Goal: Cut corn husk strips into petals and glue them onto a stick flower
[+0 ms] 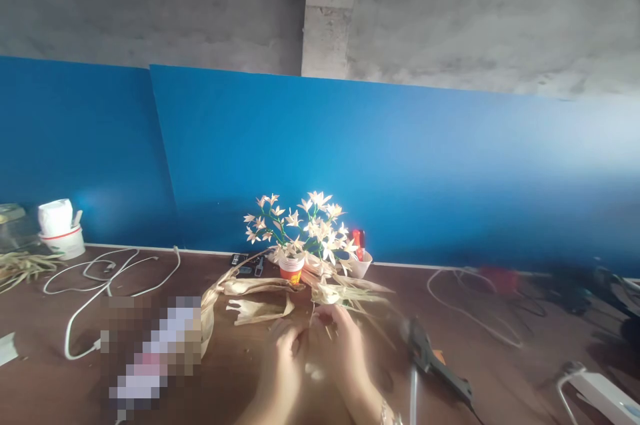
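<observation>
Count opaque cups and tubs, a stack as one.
3: white tub at left, red-orange cup beneath the flowers, white cup at their right edge. Flowers may hide more.

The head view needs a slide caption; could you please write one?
Bare left hand and right hand close together over a brown tabletop, before pale star-shaped flowers and dried tan husks.

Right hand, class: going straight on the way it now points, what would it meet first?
The right hand would probably meet the pale dried husks just beyond its fingers, before the cream flowers. Depth is unclear from this one view; it may already touch the husks.
</observation>
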A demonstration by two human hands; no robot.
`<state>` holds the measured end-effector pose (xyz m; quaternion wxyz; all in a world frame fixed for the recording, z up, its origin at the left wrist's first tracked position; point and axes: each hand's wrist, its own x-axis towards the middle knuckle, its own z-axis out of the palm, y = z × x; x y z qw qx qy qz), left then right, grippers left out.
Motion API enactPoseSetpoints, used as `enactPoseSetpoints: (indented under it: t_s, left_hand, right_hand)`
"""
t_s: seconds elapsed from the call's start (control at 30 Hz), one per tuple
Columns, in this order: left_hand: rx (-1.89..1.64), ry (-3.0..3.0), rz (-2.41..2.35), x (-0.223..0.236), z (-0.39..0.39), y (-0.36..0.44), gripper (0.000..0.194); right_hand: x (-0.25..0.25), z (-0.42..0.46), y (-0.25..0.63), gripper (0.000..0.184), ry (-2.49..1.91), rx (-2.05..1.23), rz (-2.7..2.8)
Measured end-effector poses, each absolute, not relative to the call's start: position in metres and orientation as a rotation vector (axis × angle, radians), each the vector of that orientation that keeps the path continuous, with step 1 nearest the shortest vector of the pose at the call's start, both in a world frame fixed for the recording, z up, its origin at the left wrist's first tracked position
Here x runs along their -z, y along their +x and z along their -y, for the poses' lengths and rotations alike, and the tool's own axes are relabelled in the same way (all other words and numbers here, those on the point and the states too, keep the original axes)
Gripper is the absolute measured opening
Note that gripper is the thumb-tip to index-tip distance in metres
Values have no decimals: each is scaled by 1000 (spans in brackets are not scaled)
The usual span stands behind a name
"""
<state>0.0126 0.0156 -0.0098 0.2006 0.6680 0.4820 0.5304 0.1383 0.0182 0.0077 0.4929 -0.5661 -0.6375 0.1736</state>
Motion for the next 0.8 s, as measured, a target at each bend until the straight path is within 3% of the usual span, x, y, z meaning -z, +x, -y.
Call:
enactPoseSetpoints:
  t_s: [0.57,0.8]
  left_hand:
    - [-1482,1905,-1336,17,-17,12,20]
    - [-1438,1648,-1257,12,-18,12,22]
  right_hand:
    - [-6,-20,139,9,-1397,-417,1529]
    - [-9,-18,138,9,-1394,-453,1504]
